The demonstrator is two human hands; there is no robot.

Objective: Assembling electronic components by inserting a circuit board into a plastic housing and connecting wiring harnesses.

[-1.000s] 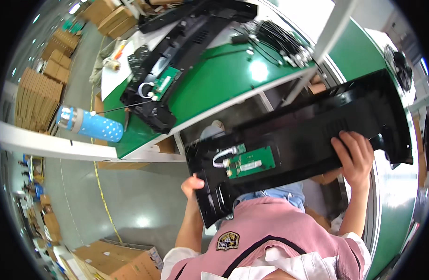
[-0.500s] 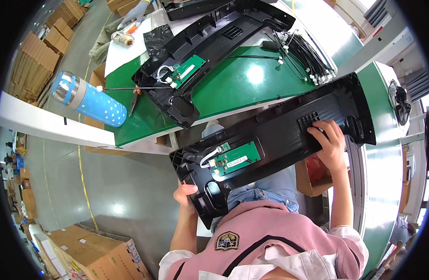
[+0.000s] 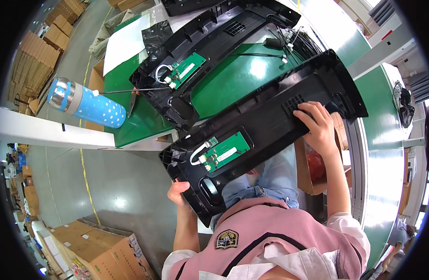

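A long black plastic panel (image 3: 270, 123) is held over my lap, tilted with its right end higher. My left hand (image 3: 179, 192) grips its lower left corner, thumb on the inner face. Around its lower edge wraps my right hand (image 3: 320, 128), fingertips near a square grille (image 3: 293, 105). A green circuit board (image 3: 233, 148) sits in the panel's left half, with a short white cable (image 3: 194, 154) looping from its connectors. On the bench beyond lies a similar black panel (image 3: 209, 56), bearing its own green board (image 3: 192, 66) and white cable.
The green workbench (image 3: 223, 95) holds a blue dotted bottle (image 3: 100, 108), a hand tool (image 3: 132, 103), a black plastic bag (image 3: 157, 39), white paper (image 3: 125, 44) and a bundle of black cables (image 3: 303, 44). Below right stands an open carton (image 3: 308, 179); cardboard boxes (image 3: 97, 247) are at lower left.
The held panel has shifted up and left, its right end rising, and both hands moved with it. A gloved hand and a small roll at the bench's far left are out of sight.
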